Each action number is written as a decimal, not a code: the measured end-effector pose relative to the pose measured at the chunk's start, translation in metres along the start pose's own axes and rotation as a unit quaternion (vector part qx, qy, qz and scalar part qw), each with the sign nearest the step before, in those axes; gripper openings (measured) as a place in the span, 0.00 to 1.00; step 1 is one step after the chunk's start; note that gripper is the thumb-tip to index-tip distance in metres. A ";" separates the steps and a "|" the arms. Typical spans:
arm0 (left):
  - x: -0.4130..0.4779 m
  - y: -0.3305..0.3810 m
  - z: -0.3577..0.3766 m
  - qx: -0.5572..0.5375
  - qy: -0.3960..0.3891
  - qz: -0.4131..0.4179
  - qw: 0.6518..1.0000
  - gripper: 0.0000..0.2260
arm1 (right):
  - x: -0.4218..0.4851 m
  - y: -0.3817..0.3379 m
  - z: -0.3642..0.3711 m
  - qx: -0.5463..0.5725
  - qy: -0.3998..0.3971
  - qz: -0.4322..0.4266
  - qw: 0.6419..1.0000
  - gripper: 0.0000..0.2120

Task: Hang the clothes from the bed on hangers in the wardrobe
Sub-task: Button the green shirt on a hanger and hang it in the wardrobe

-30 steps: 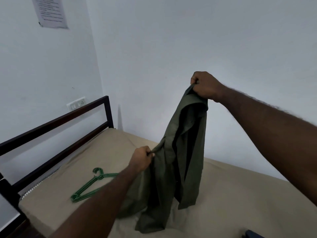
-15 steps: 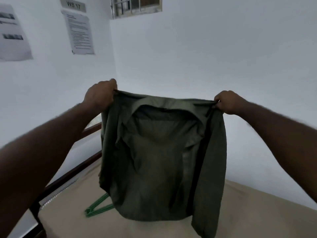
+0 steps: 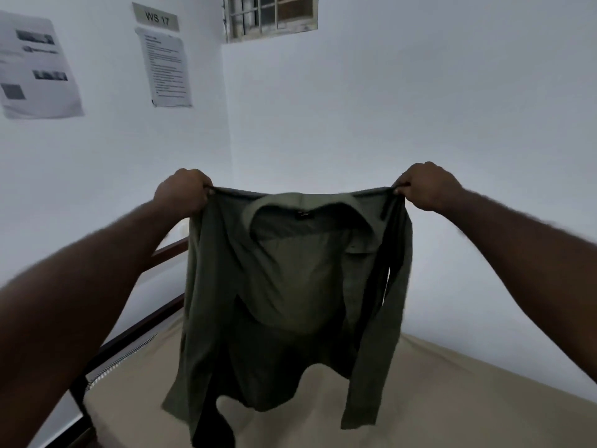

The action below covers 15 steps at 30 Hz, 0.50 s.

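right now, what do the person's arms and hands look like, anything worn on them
Both are bare: no sleeves in view on the left arm or right arm, only fine hair along the forearms. The left hand and right hand wear no gloves, and no watch or band shows at either wrist. Rings cannot be told.

The shirt (image 3: 290, 302) hangs in the middle, up in the air, over the bed (image 3: 468, 399). The left hand (image 3: 182, 192) holds its top left corner. The right hand (image 3: 426, 187) holds its top right corner. The bed lies below and behind the shirt. The bed rail (image 3: 171, 248) runs along the bed's left side, next to the left wall. Two papers hang on that wall, one (image 3: 35, 66) far left and one (image 3: 168, 67) to its right. A sign (image 3: 156, 17) sits just above the right paper. A window (image 3: 271, 16) is up high on the back wall, right of the sign.
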<state>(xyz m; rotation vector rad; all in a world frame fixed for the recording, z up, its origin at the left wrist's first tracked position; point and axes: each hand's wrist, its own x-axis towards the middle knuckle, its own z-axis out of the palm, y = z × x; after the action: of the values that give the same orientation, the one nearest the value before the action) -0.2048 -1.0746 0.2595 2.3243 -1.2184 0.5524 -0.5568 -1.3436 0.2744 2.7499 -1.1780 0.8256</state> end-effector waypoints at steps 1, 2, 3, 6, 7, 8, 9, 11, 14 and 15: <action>-0.002 -0.001 0.002 -0.009 0.037 -0.015 0.999 0.10 | 0.000 -0.001 -0.001 0.022 0.032 -0.001 0.999 0.10; -0.003 -0.002 0.003 -0.026 0.075 -0.026 0.997 0.11 | 0.001 0.000 -0.001 0.046 0.068 0.003 0.997 0.10; -0.004 -0.003 0.003 -0.039 0.079 -0.029 0.996 0.10 | 0.001 0.000 -0.004 0.056 0.070 0.006 0.996 0.09; -0.008 -0.004 0.006 -0.022 0.005 -0.036 0.999 0.06 | -0.003 -0.007 -0.005 0.025 -0.002 -0.002 1.000 0.07; -0.009 -0.005 0.007 -0.028 0.029 -0.053 0.998 0.05 | -0.005 -0.011 -0.006 0.040 0.019 0.007 0.999 0.07; -0.009 -0.006 0.007 -0.043 0.061 -0.068 0.995 0.05 | -0.007 -0.014 -0.007 0.066 0.055 0.022 0.996 0.06; -0.009 -0.008 0.007 -0.062 0.080 -0.074 0.992 0.04 | -0.009 -0.016 -0.008 0.085 0.080 0.044 0.992 0.06; -0.008 -0.015 0.012 -0.079 0.032 -0.062 0.994 0.03 | -0.014 -0.020 -0.006 0.115 0.054 0.081 0.989 0.09; -0.009 -0.026 0.024 -0.095 -0.051 -0.052 0.993 0.04 | -0.028 -0.028 0.002 0.200 -0.047 0.123 0.971 0.11; -0.012 -0.028 0.030 -0.110 -0.041 -0.055 0.992 0.03 | -0.034 -0.029 0.005 0.248 -0.056 0.142 0.957 0.11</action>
<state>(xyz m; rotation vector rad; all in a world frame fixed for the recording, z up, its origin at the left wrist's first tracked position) -0.1832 -1.0695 0.2229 2.2293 -1.1169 0.2723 -0.5538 -1.3020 0.2585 3.0901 -1.6107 1.1467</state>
